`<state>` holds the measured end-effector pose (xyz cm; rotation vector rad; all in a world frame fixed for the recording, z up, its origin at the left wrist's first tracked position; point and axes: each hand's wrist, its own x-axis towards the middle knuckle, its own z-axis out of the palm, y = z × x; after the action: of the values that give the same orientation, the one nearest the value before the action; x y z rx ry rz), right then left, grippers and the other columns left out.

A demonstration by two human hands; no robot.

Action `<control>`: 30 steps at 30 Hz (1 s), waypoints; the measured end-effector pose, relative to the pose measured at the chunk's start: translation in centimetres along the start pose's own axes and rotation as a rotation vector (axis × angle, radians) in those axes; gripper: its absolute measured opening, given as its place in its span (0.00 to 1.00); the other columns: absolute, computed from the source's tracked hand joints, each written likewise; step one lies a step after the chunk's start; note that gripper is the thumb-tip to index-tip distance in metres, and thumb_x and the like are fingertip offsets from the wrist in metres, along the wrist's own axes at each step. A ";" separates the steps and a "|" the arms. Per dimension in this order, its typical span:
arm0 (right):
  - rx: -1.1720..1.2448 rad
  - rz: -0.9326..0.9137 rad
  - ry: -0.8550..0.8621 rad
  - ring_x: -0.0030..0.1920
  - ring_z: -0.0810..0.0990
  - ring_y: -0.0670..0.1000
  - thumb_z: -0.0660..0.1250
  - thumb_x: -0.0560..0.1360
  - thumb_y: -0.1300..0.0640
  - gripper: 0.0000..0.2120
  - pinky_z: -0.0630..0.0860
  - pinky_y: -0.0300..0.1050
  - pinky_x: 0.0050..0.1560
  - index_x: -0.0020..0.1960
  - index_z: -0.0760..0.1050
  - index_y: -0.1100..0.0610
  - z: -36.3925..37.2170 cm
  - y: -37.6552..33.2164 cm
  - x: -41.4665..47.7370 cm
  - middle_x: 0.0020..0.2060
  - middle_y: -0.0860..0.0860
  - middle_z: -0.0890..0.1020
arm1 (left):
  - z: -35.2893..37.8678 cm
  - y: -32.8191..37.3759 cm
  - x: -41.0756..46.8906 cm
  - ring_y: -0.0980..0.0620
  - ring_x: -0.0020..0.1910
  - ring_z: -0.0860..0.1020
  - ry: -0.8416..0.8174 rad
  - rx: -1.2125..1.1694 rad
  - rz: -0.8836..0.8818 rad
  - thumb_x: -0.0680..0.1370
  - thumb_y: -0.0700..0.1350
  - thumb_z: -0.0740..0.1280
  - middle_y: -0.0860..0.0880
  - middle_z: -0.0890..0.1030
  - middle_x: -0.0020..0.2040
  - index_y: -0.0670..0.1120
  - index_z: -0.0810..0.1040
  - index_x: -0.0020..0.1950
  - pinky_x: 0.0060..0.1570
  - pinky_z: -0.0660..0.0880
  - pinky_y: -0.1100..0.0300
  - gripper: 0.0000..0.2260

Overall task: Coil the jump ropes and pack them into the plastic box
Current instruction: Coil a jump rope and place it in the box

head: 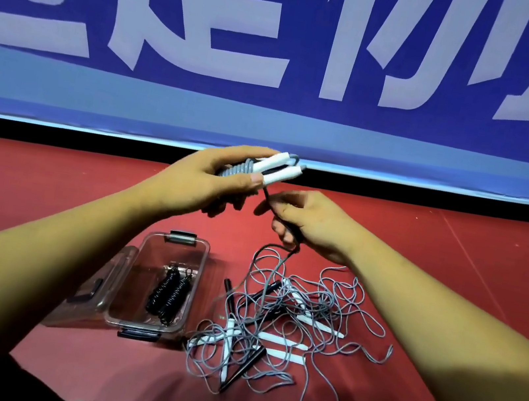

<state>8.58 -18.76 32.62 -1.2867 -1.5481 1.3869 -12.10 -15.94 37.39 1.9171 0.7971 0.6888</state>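
Left hand point(210, 184) grips coiled rope point(261, 168); right hand point(308, 223) pinches tail.

The only writing in view is on the blue banner point(287, 48) that hangs behind the red floor point(50, 187). It carries very large white characters in one row. They look like Chinese characters, but the top edge of the picture cuts them, so only their lower parts show and no character can be read with certainty. Below the characters, the banner has a plain lighter blue band without any text. On the plastic box point(157, 287) below the banner no label, brand or number can be read, and none on the jump rope handles point(282, 342) beside this box.
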 end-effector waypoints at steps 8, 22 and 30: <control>-0.604 -0.170 0.117 0.24 0.64 0.44 0.62 0.81 0.52 0.15 0.62 0.39 0.29 0.42 0.81 0.58 1.7 -2.4 -0.7 0.26 0.50 0.70 | -1.9 -2.1 1.1 0.50 0.28 0.73 0.128 0.353 -0.089 0.75 0.49 0.74 0.46 0.81 0.37 0.52 0.73 0.49 0.30 0.72 0.58 0.10; -0.662 -0.350 0.240 0.37 0.81 0.47 0.73 0.69 0.48 0.07 0.78 0.53 0.43 0.39 0.83 0.52 0.7 -3.6 -0.8 0.33 0.45 0.83 | -0.3 -1.1 1.2 0.58 0.30 0.73 -0.157 1.024 -0.038 0.64 0.75 0.67 0.53 0.75 0.28 0.55 0.78 0.42 0.33 0.71 0.58 0.25; -0.464 -0.255 0.175 0.33 0.76 0.44 0.80 0.64 0.55 0.10 0.72 0.43 0.39 0.36 0.81 0.57 0.2 -3.9 -0.7 0.32 0.50 0.82 | -0.3 -1.1 0.5 0.57 0.25 0.69 -0.330 0.781 0.056 0.74 0.61 0.71 0.54 0.72 0.24 0.58 0.77 0.38 0.27 0.62 0.65 0.10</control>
<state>7.67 -19.29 36.49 -1.3711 -1.8980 0.7592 -12.25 -14.99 36.63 2.6657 0.8715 0.0576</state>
